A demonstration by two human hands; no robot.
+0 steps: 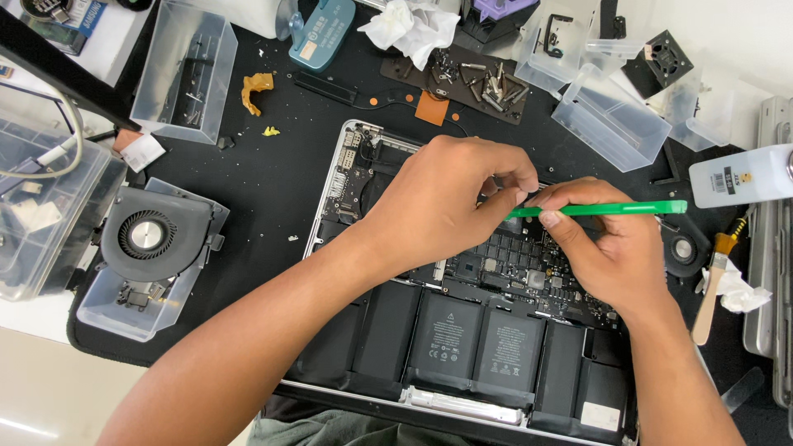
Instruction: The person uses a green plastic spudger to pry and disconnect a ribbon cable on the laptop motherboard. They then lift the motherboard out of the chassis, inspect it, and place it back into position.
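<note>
At the far left a clear plastic bin [37, 215] is cut off by the frame edge, its contents too blurred to name. Just beside it a black cooling fan [149, 235] rests across a shallow clear tray [111, 310], and above that stands another clear tray [186, 70] holding small dark parts that are hard to make out. In the middle, on the black mat [264, 173], lies the opened laptop [351, 177], its black battery cells [450, 339] along the near edge (the board's centre is mostly hidden by the hands). The left hand [434, 202] reaches over the board with thumb and forefinger pinched together on something small, too covered to identify. Touching it, the right hand [603, 252] has its fingers clamped on a green plastic pry tool [615, 208], which lies nearly level above the board; its working tip is hidden between the two hands. Further right sit an empty-looking clear tray [611, 120], a white bottle [743, 175] cut by the frame edge, and a wooden-handled brush [712, 285] partly under crumpled tissue [739, 293].
</note>
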